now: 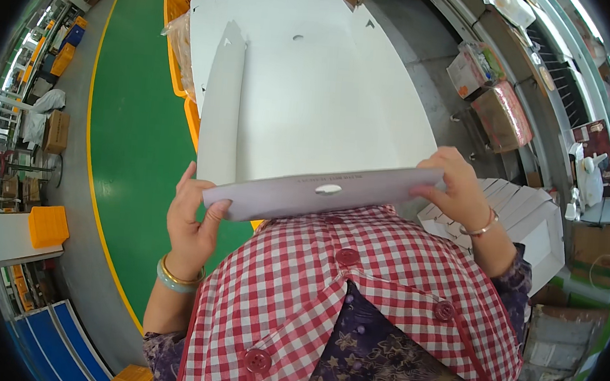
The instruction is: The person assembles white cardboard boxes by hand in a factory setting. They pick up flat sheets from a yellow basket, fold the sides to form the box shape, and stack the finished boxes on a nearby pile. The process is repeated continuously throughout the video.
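Note:
A large white cardboard sheet (312,105) stretches away in front of me, its left side flap (223,112) folded upward. Along its near edge stands a raised greyish flap (276,197) with an oval hole in it. My left hand (195,214) pinches this flap's left end between thumb and fingers. At the flap's right end, my right hand (455,188) grips it the same way, thumb on the near face. Small slots and notches show in the sheet's far part. What lies directly beneath the sheet is mostly hidden.
A yellow plastic crate (179,9) with clear plastic wrap stands beyond the sheet's left side. Folded white cartons (532,215) are stacked at my right. A green floor lane (135,120) with a yellow line runs along the left. Wrapped packages (501,116) stand at right.

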`<action>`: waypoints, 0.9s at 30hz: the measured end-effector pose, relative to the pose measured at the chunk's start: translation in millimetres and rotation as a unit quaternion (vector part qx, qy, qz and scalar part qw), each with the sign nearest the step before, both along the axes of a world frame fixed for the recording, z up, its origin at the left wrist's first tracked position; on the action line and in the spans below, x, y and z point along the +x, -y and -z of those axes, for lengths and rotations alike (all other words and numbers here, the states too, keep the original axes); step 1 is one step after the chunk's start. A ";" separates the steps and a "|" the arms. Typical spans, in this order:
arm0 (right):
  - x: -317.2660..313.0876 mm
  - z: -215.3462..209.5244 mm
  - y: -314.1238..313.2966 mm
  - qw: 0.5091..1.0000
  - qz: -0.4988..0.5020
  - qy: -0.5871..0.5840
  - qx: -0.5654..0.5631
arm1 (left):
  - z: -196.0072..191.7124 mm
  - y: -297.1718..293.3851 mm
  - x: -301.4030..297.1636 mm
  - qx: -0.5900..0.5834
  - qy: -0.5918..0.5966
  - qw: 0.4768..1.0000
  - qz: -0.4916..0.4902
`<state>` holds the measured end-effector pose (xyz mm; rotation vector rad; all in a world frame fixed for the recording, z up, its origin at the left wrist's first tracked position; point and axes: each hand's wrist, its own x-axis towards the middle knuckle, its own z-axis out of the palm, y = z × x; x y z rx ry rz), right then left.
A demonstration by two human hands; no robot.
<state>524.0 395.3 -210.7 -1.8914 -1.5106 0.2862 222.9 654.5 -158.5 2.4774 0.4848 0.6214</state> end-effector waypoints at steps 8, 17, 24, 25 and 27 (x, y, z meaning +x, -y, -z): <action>-10.8 44.6 -58.3 0.998 -0.012 -0.012 0.059 | 53.2 -31.5 -13.7 -0.027 -0.025 0.992 -0.119; -50.2 128.7 -61.7 0.997 -0.071 0.018 -0.027 | 126.8 -24.2 -63.0 -0.020 -0.175 0.976 -0.131; -51.0 158.9 -70.2 0.998 -0.044 0.015 -0.039 | 130.6 -11.2 -40.0 -0.031 -0.268 0.935 -0.228; -48.3 157.0 -73.8 0.997 -0.043 0.022 -0.056 | 126.5 -7.8 -32.3 0.096 -0.248 0.943 -0.199; -43.1 152.3 -81.7 0.995 -0.037 0.033 -0.089 | 122.7 -1.0 -16.8 0.343 -0.189 0.912 -0.123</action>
